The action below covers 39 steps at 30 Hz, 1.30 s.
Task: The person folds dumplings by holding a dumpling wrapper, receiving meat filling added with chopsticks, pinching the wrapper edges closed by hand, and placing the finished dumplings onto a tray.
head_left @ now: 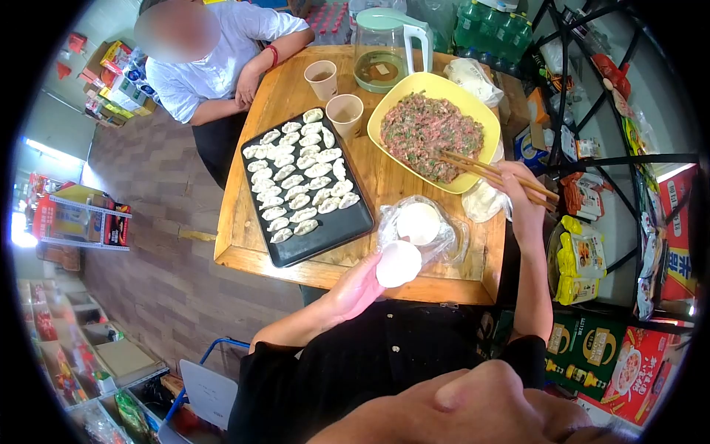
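Note:
My left hand (356, 288) is closed on the edge of a round white dumpling wrapper (399, 264) near the table's front edge. In my right hand (519, 194) is a pair of wooden chopsticks (481, 169), their tips in the minced meat filling (429, 135). The filling, flecked with green, lies in a yellow bowl (379, 105). A stack of wrappers (418, 223) sits in a clear plastic bag (450, 248) just beyond my left hand. Rows of folded dumplings (296, 177) rest on a black tray (333, 231) to the left.
Two paper cups (345, 117) and a glass kettle (379, 59) stand behind the tray on the wooden table (248, 229). Another person (222, 52) sits at the far left side. Shelves with packaged goods (580, 259) flank the right; a chair (208, 392) is at lower left.

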Tool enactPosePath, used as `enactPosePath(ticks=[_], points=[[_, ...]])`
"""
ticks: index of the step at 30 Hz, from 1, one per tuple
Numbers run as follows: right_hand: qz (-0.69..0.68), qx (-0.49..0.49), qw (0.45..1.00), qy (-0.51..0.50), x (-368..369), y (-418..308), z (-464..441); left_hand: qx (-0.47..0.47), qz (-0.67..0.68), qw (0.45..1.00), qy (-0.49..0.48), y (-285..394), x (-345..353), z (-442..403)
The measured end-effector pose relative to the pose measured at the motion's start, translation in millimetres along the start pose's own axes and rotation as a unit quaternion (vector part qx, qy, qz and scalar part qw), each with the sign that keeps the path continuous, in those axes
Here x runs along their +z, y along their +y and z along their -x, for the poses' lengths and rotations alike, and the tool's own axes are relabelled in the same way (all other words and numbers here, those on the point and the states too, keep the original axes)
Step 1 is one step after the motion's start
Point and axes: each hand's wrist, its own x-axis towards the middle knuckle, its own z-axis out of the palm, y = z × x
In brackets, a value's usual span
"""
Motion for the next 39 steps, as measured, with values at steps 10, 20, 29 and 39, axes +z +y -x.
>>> enactPosePath(ticks=[10,20,29,39], points=[[-0.001,-0.043,0.997,0.061,8,2,-22,0.003,0.009,0.999,-0.04,5,-6,-2],[-0.058,0.003,0.997,0.051,21,24,-30,-0.067,0.175,0.981,-0.046,9,-12,-7],[-0.11,0.019,0.987,0.114,-5,20,-31,-0.084,0.232,0.969,-0.022,15,-11,-5],[-0.127,0.055,0.988,0.063,6,34,-40,-0.11,0.24,0.964,0.02,8,-19,-8]])
